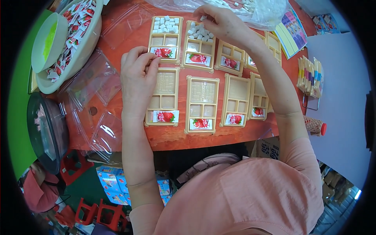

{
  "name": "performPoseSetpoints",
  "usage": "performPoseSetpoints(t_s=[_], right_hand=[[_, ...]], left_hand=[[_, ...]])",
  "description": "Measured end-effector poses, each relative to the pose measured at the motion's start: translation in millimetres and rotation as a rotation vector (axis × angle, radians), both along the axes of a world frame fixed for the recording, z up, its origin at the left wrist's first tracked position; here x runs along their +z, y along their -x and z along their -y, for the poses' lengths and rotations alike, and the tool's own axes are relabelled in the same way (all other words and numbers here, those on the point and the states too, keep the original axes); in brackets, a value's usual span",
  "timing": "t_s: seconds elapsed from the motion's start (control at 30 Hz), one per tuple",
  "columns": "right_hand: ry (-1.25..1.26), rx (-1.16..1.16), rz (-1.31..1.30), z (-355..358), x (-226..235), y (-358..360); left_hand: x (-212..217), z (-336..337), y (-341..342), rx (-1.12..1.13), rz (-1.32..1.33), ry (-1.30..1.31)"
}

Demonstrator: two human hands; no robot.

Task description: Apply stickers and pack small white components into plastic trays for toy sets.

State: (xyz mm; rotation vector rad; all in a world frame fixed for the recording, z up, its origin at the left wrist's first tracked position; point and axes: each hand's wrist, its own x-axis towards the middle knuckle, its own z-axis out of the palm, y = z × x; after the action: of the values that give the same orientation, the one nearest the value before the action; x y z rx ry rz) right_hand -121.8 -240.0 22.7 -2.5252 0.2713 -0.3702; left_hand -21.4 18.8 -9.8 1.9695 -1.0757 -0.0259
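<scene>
Beige compartment trays (202, 94) stand in two rows before me. Most show a strawberry-printed sachet (198, 59) in one compartment. The far-left tray (180, 39) has small white cubes (166, 25) in its large compartment. The tray to its right (212, 51) also holds white cubes (199, 32). Above that pile, my right hand (223, 25) pinches a white cube (203, 18) between thumb and fingertips. My left hand (138, 78) has curled fingers by the far-left tray's near-left corner, close to its sachet. Whatever those fingers hold, if anything, is hidden.
A plastic bag (258, 17) of white cubes lies at the far edge. Left are a large basin (96, 29) of sachets with a bowl (58, 43) in it, and clear plastic covers (94, 78). At right are a printed sheet (291, 33) and bundled slim packs (309, 76).
</scene>
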Motion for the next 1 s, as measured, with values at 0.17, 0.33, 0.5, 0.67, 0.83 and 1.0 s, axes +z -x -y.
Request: performPoseSetpoints(t_s=[0.17,0.33,0.5,0.67,0.83,1.0], right_hand=[[0.269,0.113,0.104,1,-9,3],[0.256,0.018,0.087,-5,-17,3],[0.328,0.002,0.017,-12,-15,2],[0.213,0.116,0.03,-30,0,2],[0.279,0.113,0.031,-30,-8,8],[0.262,0.076,0.015,-25,-20,5]], left_hand=[[1,-1,0,0.005,-0.018,-0.005],[1,-1,0,0.0,-0.015,-0.001],[-2,-2,-1,-0.002,0.012,-0.025],[1,-2,0,0.0,-0.012,-0.022],[1,-2,1,0.001,-0.024,-0.017],[-2,-1,0,0.002,-0.044,-0.008]])
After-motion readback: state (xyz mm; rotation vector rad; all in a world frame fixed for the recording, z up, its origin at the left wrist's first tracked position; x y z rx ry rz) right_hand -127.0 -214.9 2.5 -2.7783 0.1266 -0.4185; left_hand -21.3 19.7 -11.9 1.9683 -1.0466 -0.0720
